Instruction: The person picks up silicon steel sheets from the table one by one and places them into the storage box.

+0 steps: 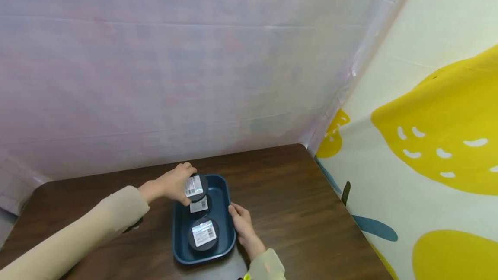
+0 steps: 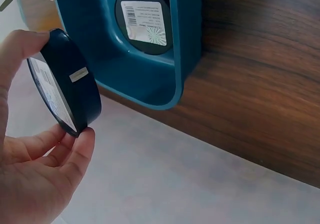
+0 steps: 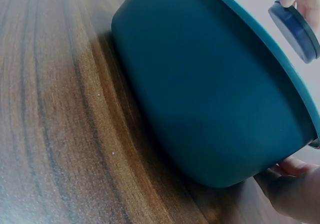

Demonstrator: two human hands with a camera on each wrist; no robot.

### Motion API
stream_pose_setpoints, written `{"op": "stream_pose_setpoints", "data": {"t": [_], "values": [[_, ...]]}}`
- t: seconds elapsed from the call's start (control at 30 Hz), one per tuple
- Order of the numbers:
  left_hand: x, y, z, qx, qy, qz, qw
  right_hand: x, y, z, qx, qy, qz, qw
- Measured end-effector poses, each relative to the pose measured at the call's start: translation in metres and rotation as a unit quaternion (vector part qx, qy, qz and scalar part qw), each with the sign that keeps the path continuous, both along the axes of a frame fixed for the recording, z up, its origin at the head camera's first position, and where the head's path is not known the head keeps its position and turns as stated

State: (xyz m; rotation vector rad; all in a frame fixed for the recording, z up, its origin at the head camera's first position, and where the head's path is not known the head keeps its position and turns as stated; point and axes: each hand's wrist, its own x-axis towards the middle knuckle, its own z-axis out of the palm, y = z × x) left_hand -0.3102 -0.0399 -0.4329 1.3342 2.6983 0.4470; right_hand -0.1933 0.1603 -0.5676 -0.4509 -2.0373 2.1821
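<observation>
My left hand (image 1: 175, 183) holds a flat round dark tub (image 2: 70, 83) by its edge, thumb on one side and fingers on the other. A white printed label covers one face of the tub, and a small strip is on its side. The tub is raised over the far end of a deep blue tray (image 1: 179, 241). Inside the tray lie two similar tubs with labels up: a near tub (image 1: 204, 233) and a far tub (image 1: 199, 205), partly hidden by the held one. My right hand (image 1: 244, 227) grips the tray's right rim.
The tray stands on a dark wood-grain table (image 1: 295, 211). A pale curtain (image 1: 194, 77) hangs behind the table's back edge. To the right is a white cloth (image 1: 389, 150) printed with yellow fruit.
</observation>
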Motion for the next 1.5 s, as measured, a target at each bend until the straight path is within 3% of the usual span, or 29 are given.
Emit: {"op": "stream_pose_setpoints", "data": {"t": [0.1, 0.2, 0.5, 0.73, 1.07, 1.5], "values": [[-0.001, 0.003, -0.004, -0.014, -0.007, -0.003, 0.9999, 0.006, -0.004, 0.013, 0.007, 0.000, 0.000, 1.0000], [-0.001, 0.007, -0.010, -0.038, -0.014, -0.004, 0.9992, 0.007, -0.005, 0.014, 0.006, -0.004, -0.002, 1.0000], [0.004, 0.008, -0.031, -0.073, -0.036, -0.013, 0.9966, -0.005, -0.001, -0.023, -0.012, -0.010, -0.002, 0.9999], [0.005, 0.006, -0.045, -0.079, -0.047, -0.017, 0.9957, -0.003, -0.004, -0.025, -0.013, -0.009, -0.004, 0.9999], [0.002, -0.001, -0.066, -0.083, -0.031, -0.032, 0.9955, -0.004, -0.012, -0.024, -0.023, -0.012, -0.002, 0.9997], [0.002, -0.004, -0.072, -0.090, -0.049, -0.007, 0.9948, -0.001, -0.012, -0.020, -0.037, -0.018, 0.002, 0.9991]]}}
